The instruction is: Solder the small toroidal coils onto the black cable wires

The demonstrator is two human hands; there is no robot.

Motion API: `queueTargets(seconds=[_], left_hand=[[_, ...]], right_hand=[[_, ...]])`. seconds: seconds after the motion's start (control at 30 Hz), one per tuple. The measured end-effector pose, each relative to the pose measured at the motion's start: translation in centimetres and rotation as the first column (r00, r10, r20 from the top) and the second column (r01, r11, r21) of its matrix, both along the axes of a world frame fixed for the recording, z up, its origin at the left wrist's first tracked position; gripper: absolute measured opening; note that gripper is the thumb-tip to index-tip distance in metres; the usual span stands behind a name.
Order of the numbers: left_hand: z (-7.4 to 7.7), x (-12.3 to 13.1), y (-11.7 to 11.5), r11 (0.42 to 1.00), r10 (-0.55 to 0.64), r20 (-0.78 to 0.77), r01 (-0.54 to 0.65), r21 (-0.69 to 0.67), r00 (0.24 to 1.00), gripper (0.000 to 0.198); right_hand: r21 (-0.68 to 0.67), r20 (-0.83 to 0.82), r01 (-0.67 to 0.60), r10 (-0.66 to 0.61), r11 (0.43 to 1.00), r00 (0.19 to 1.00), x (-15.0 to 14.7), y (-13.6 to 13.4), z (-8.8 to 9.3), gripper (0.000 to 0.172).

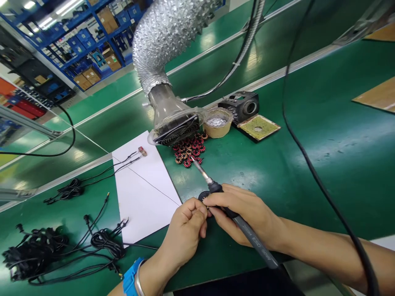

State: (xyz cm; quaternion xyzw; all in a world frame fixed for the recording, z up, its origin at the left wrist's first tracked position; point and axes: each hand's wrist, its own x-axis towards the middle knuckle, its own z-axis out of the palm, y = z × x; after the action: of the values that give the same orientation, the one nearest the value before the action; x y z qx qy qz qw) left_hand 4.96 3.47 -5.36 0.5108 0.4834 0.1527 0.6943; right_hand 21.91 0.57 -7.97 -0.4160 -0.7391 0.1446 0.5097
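Green mat point(324, 135) covers the bench. Right hand point(247, 216) is wrapped around the black grip of a soldering iron point(212, 187), held like a pen. The metal tip points up and left and reaches the near edge of a pile of red and copper coils point(189, 150); contact can't be confirmed. Left hand point(185, 232) is curled narrow, thumb and fingertips pinched together right against the iron's grip and touching the right hand's fingers. Whatever it pinches is too small to make out. Blue wristband point(131, 277) sits on the left wrist.

The coils lie just under a clear hood with a fan point(175, 129), fed by a silver foil duct point(163, 37). Beside the hood to the right is a round tub point(217, 122) with silvery stuff inside, then a black stand point(242, 106) with a yellow sponge point(258, 127) on its tray. A white sheet point(142, 193) lies left of the hands, with thin wires point(142, 151) across its far end. A heap of black cables point(37, 250) sits at the near left of the mat.
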Motion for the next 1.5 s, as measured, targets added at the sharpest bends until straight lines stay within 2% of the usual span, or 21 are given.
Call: queueTargets(seconds=[0.2,0.3,0.4,0.53,0.63,0.8,1.03,1.17,1.27,1.37,1.5], left_hand=[[1.2,-0.2,-0.2,0.965,-0.081,-0.135,0.112,0.237,0.987,0.030],[1.2,-0.4,0.0,0.955,-0.052,-0.171,0.099,0.281,0.984,0.030],[0.4,-0.7,0.3,0.979,-0.024,-0.095,0.042,0.197,0.995,0.028],[-0.4,-0.6,0.6,1.000,0.018,0.019,-0.018,-0.013,1.000,0.028],[-0.2,-0.3,0.6,0.990,0.068,0.074,-0.058,-0.128,0.995,0.030],[0.4,0.1,0.6,0.968,0.133,0.129,-0.100,-0.230,0.983,0.030],[0.3,-0.1,0.3,0.963,0.126,0.186,-0.076,-0.258,0.974,0.029],[0.2,-0.2,0.2,0.978,0.051,0.169,-0.015,-0.209,0.984,0.028],[0.1,-0.3,0.4,0.975,-0.001,0.135,0.031,-0.220,0.991,0.031],[0.1,-0.3,0.7,0.964,0.005,0.127,0.029,-0.265,0.992,0.033],[0.1,0.1,0.7,0.961,0.042,0.147,0.000,-0.275,0.988,0.037]], right_hand=[[0.057,0.067,0.027,-0.031,0.998,0.997,0.2,-0.2,-0.4,0.032],[0.043,0.026,0.049,-0.050,0.998,0.998,0.0,-0.2,0.0,0.030],[-0.007,0.003,0.057,-0.057,0.998,0.998,-0.3,-0.1,0.2,0.026],[-0.010,-0.002,0.064,-0.064,0.998,0.998,-0.3,0.1,0.3,0.024],[-0.026,-0.029,0.056,-0.056,0.998,0.998,-0.3,0.1,0.3,0.024],[-0.054,-0.061,0.043,-0.046,0.998,0.997,-0.2,0.0,0.4,0.025],[-0.055,-0.073,0.024,-0.028,0.998,0.997,-0.3,-0.3,0.6,0.027],[-0.004,-0.062,0.014,-0.014,1.000,0.998,-0.2,-0.2,0.1,0.027],[0.019,-0.017,-0.040,0.040,0.999,0.999,0.0,-0.2,-0.3,0.026],[0.040,0.081,-0.101,0.098,0.994,0.992,0.4,-0.3,-0.5,0.027],[0.053,0.119,-0.078,0.071,0.996,0.990,0.6,-0.4,-0.7,0.028]])
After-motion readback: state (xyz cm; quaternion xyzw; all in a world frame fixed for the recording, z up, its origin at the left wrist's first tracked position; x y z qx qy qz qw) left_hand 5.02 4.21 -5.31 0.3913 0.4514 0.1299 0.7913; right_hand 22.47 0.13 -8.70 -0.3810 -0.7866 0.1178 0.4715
